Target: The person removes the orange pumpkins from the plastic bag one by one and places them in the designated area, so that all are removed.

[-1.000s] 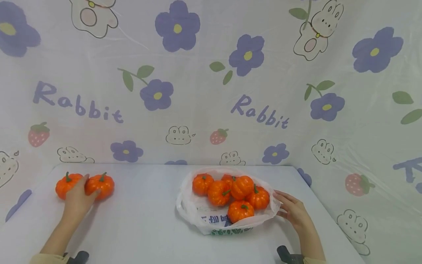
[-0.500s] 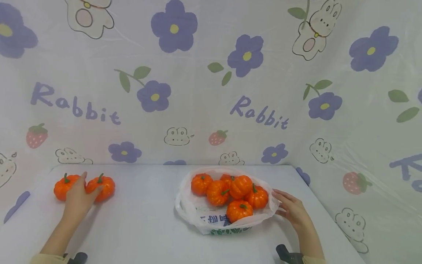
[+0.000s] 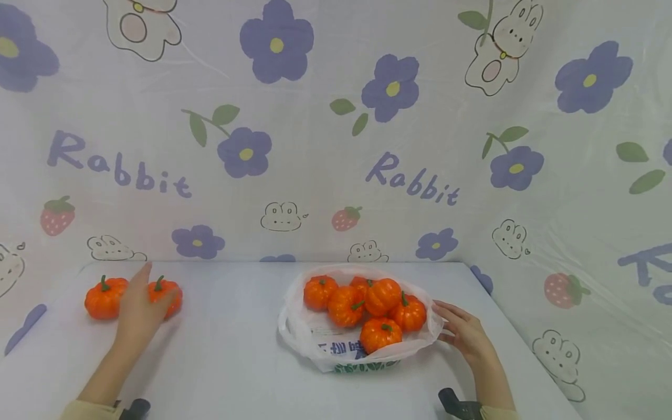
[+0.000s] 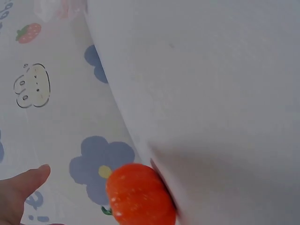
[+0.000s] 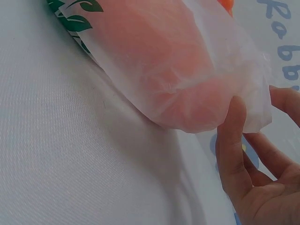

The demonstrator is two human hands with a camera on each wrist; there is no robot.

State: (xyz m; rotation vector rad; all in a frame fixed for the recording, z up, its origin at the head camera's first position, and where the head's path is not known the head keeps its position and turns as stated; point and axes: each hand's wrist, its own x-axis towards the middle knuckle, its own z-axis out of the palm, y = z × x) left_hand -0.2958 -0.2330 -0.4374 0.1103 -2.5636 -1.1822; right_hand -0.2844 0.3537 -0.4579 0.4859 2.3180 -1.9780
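Observation:
Two small orange pumpkins with green stems stand at the table's far left in the head view: a left pumpkin [image 3: 100, 301] and a right pumpkin [image 3: 159, 289]. My left hand [image 3: 140, 312] is spread in front of the right one and hides part of it. In the left wrist view an orange pumpkin [image 4: 139, 194] lies apart from an outstretched digit [image 4: 29, 180]; the other fingers are out of sight. My right hand [image 3: 467, 335] pinches the right rim of a white plastic bag [image 3: 301, 344], thumb outside. Several more pumpkins [image 3: 380, 335] lie in the bag.
A white table [image 3: 231, 350] runs back to a hanging cloth [image 3: 310, 175] printed with rabbits, flowers and strawberries. The bag's mouth is spread wide on the table's right half. Black straps [image 3: 462, 405] sit at both wrists.
My left hand has moved right, from between the two pumpkins to over the right one, uncovering the left one. My right hand keeps its place at the bag.

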